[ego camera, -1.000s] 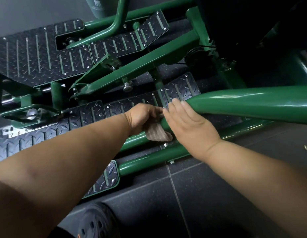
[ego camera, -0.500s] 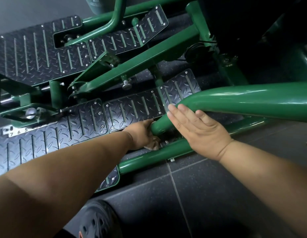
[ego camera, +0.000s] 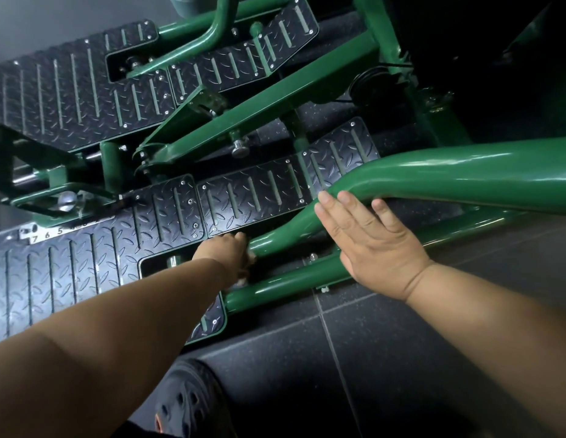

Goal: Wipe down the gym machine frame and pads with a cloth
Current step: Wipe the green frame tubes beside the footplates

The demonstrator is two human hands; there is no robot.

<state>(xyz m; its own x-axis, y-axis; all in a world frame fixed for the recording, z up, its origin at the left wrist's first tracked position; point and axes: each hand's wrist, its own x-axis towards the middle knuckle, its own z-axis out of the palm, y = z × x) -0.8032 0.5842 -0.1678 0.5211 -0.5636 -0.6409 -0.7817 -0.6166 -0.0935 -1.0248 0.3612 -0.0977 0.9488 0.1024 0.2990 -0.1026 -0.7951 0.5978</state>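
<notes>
Left hand (ego camera: pixel 226 252) has slid down the sloping tube (ego camera: pixel 288 230) since a second ago, from just under the bend to its low end; the cloth (ego camera: pixel 243 276), then a plain flap below the fist, is now nearly all hidden, only pale bits peeking at the knuckles and under the palm. Right hand (ego camera: pixel 367 235) moved little, shifting a bit lower along the same tube.

Left hand: fingers curled, bunched around the cloth against the tube's bottom end, grip itself mostly hidden behind the back of the hand. Right hand: flat and relaxed, fingers straight and slightly spread, fingertips (ego camera: pixel 326 200) lying on the tube at the bend, palm over the gap between the tube and the lower rail (ego camera: pixel 285 284). It holds nothing.

Just beyond the left hand sits a black tread plate (ego camera: pixel 253 197) with slots; more plate (ego camera: pixel 63 273) runs off to the left of the forearm, with a number strip (ego camera: pixel 46 235) reading 7 6 5 near its far edge. Farther beyond both hands: a square green beam (ego camera: pixel 262 112), a knob pin (ego camera: pixel 240 148) under it, another plate (ego camera: pixel 70 96) at upper left. Right of the right hand the tube runs thick and level out of view. Near side of the hands: dark tiled floor (ego camera: pixel 402 358), and a dark perforated shoe (ego camera: pixel 187 403) below the left forearm.
</notes>
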